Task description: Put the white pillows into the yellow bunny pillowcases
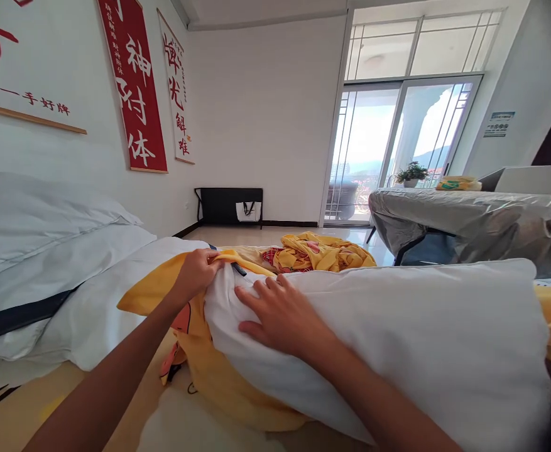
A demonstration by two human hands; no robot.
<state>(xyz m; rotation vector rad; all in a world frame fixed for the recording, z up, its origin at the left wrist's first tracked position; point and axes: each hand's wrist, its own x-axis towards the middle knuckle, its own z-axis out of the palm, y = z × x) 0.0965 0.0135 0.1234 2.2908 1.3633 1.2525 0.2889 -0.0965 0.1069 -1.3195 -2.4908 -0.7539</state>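
A big white pillow (421, 339) lies across the bed in front of me, its left end partly inside a yellow printed pillowcase (213, 370). My left hand (198, 271) is closed on the yellow pillowcase's edge at the pillow's left corner. My right hand (282, 314) lies flat on the white pillow with its fingers stretched out, just right of the left hand. More yellow printed fabric (322, 251) is bunched behind the pillow.
White pillows (30, 220) and a white duvet with a dark stripe are piled at the left against the wall. A table under grey plastic sheeting (463, 213) stands at the right. Glass sliding doors (398, 144) are behind, and red banners hang on the left wall.
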